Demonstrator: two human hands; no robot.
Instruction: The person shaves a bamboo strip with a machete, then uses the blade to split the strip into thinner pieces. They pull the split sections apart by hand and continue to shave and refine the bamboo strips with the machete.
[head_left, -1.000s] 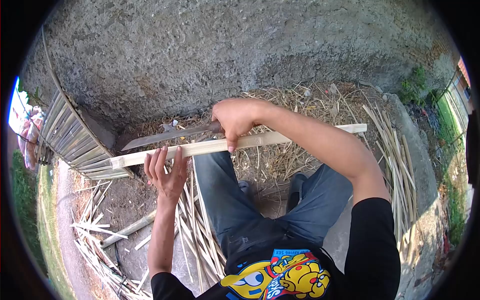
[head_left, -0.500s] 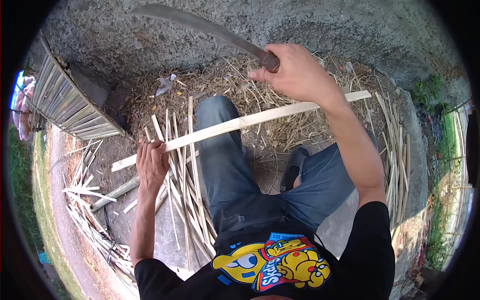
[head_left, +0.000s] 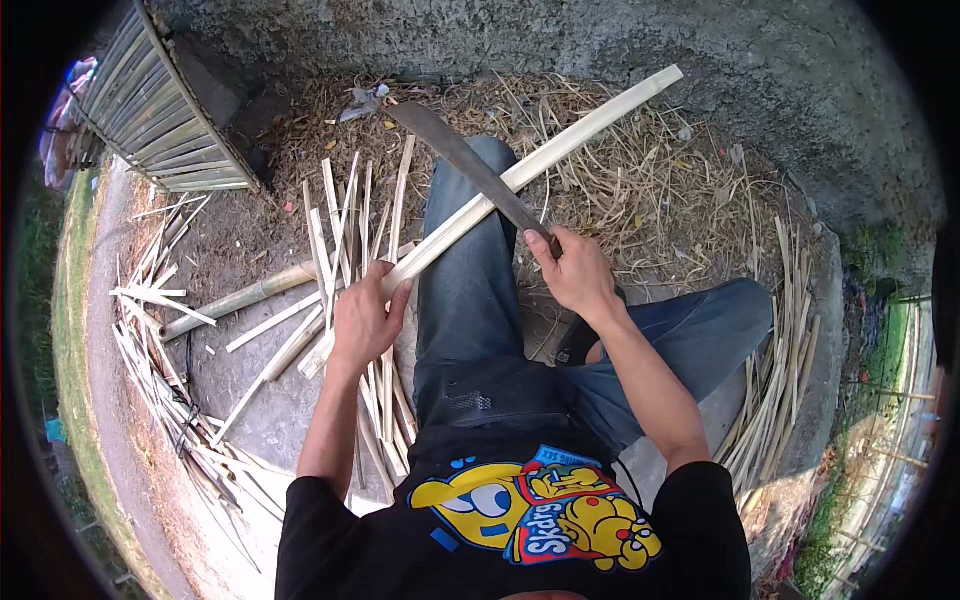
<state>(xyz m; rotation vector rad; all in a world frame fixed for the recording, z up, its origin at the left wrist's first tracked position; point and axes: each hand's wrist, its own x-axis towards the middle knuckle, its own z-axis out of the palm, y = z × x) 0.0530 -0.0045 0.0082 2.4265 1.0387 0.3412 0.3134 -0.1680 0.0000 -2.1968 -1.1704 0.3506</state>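
My left hand (head_left: 368, 315) is closed around a long pale bamboo strip (head_left: 585, 128), toward its lower end. The strip slants up to the right, passing over my bent knee. In my right hand (head_left: 575, 268) is the handle of a machete (head_left: 450, 150), its dark curved blade pointing up and left. The blade crosses the strip just past the knee and appears to lie against it. Behind my left hand lie several loose bamboo strips (head_left: 352, 215), partly hidden by my arm and leg.
A thicker bamboo pole (head_left: 240, 298) lies at left beside a bundle of split strips (head_left: 205, 440). More strips (head_left: 790, 350) lie at right. A slatted bamboo panel (head_left: 180, 110) leans near the rough wall (head_left: 450, 40). Fibre shavings (head_left: 650, 190) cover the ground ahead.
The machete has come down from above onto the strip, with my right hand lower and closer to my body. The strip tilts more steeply, and my left hand has shifted right.
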